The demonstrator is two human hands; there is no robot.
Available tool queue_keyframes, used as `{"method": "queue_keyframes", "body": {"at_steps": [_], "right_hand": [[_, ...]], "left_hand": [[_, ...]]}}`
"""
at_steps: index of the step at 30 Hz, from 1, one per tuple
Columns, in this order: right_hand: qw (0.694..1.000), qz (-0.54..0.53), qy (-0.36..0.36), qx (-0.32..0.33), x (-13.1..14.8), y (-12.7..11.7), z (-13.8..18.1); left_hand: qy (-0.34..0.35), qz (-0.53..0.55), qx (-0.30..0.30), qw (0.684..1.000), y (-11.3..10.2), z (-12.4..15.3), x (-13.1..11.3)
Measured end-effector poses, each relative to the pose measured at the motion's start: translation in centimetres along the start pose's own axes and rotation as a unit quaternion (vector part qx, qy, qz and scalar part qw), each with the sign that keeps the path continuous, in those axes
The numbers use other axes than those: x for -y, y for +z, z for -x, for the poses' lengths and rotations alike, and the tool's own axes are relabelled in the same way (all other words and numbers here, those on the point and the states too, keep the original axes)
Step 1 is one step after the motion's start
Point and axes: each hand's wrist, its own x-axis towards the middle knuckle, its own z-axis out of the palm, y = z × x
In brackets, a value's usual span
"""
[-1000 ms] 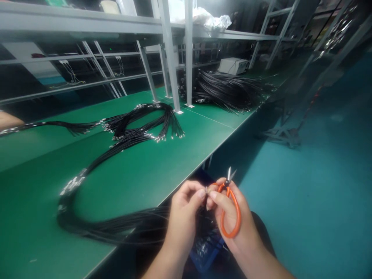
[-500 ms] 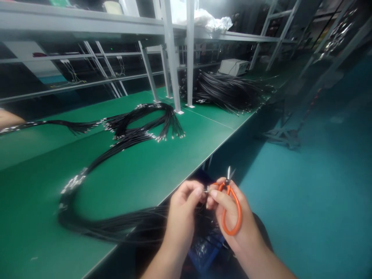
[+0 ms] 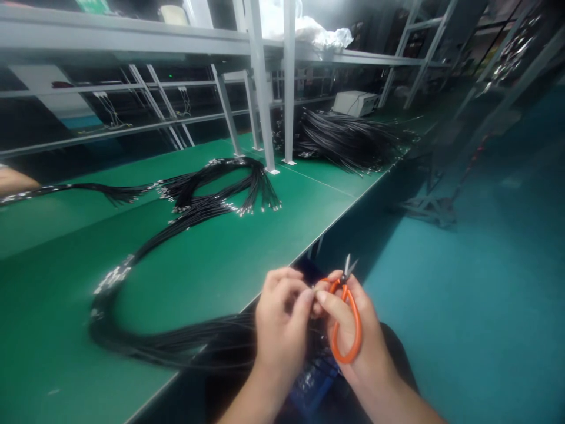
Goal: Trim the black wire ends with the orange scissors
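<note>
My right hand (image 3: 353, 330) is closed around scissors (image 3: 356, 338) with orange handles, their blades parted and pointing away from me. Its thumb and finger also pinch near a tiny pale tip (image 3: 314, 290). Against that tip, my left hand (image 3: 282, 318) has thumb and fingers pinched together; what exactly lies in them is too small to make out. A thick bundle of black cables (image 3: 176, 344) with silvery ends curves over the green table (image 3: 212, 265) and passes behind my left wrist, over the table's edge.
Another coil of black cables (image 3: 198, 182) lies further back, near grey shelf posts (image 3: 265, 118). A large cable pile (image 3: 344, 138) and a white box (image 3: 355, 102) sit beyond. Someone's forearm (image 3: 15, 179) shows at far left. Blue plastic (image 3: 311, 386) is below my hands.
My left hand has turned slightly and shifted right, its fingers more curled and closer to my right fingertips. The scissors' handle has tilted a little down and left.
</note>
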Motion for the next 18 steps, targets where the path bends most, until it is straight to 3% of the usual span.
{"method": "queue_keyframes", "body": {"at_steps": [3,6,10,15,18], "right_hand": [[1.000,0.006,-0.008,0.012,0.0,0.1,-0.1],[1.000,0.008,-0.010,0.012,0.0,0.1,0.0],[1.000,-0.005,-0.006,0.003,0.2,-0.1,0.1],[1.000,-0.003,-0.013,0.011,0.2,-0.2,0.0],[1.000,-0.009,-0.009,0.007,0.2,-0.1,-0.1]], "left_hand": [[-0.165,0.210,0.066,0.961,0.1,-0.3,0.5],[-0.203,0.256,0.082,0.942,0.2,-0.3,0.6],[-0.127,0.173,0.049,0.975,-0.1,-0.3,0.5],[-0.092,0.084,0.042,0.991,-1.1,-0.5,0.7],[0.042,-0.069,0.012,0.997,-1.7,-0.3,0.4]]}}
